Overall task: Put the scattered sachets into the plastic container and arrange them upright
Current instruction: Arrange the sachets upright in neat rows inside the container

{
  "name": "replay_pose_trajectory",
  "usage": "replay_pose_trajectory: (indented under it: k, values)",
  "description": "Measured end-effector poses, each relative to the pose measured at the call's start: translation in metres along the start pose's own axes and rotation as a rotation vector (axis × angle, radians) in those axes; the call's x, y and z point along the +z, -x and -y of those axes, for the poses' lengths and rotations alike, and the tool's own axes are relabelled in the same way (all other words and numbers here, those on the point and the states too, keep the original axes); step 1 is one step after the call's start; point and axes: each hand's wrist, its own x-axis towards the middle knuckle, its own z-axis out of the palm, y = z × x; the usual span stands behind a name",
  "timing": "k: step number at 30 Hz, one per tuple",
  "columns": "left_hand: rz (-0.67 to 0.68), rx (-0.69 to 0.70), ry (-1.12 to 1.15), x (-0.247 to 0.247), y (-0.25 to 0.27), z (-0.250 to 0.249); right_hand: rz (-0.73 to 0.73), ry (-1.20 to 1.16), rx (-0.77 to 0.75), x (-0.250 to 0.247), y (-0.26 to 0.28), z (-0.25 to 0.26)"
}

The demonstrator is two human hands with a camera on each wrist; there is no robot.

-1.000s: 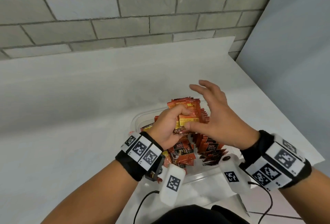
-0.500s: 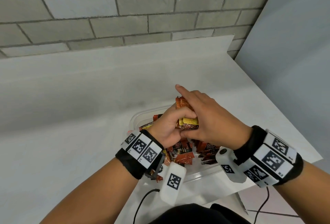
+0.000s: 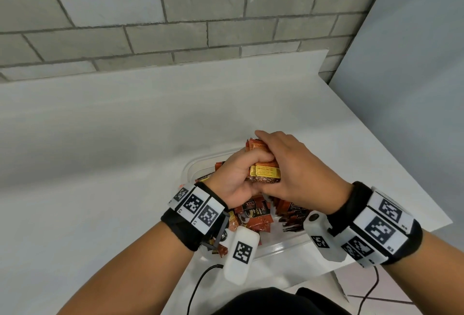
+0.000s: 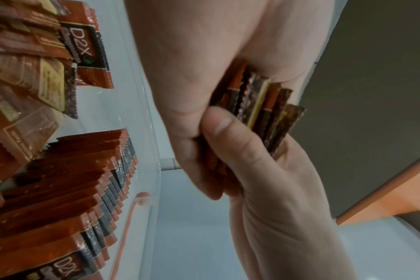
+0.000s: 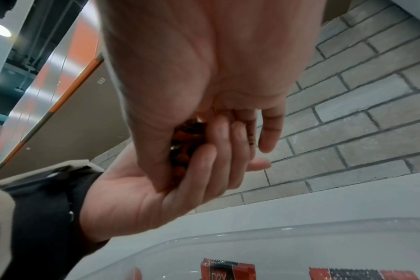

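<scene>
Both hands meet above the clear plastic container, which sits on the white table near its right front corner. The left hand grips a bundle of sachets from the left, its fingers curled over the bundle's top edge. The right hand closes on the same bundle from the right, fingers wrapped over the far side and thumb low against the near face (the yellow label panel shows between the two hands). In the left wrist view the sachet edges stand packed face to face, the left thumb pressed against them. In the right wrist view most of the bundle is hidden; only a dark red sliver shows between the two palms.

Inside the container, a row of sachets stands on edge, stacked closely one behind another, while a loose pile of others lies tilted and overlapping beside it. A grey brick wall rises behind the table.
</scene>
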Motion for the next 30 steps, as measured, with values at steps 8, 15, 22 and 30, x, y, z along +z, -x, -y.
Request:
replay_pose_trajectory:
  k: [8,15,22,30]
  values:
    - [0.046,-0.003,0.013,-0.013,0.000,0.005,-0.067,-0.351,0.217,-0.022,0.006,-0.020]
    - [0.040,-0.029,0.028,-0.016,-0.006,0.009,-0.156,-0.649,0.288,-0.021,0.006,-0.031]
    - [-0.059,0.015,0.169,-0.018,-0.008,0.007,-0.285,-0.399,0.128,-0.014,0.016,-0.023]
    - [-0.078,0.061,0.131,-0.018,-0.010,0.009,-0.140,-0.389,0.323,-0.022,0.013,-0.017]
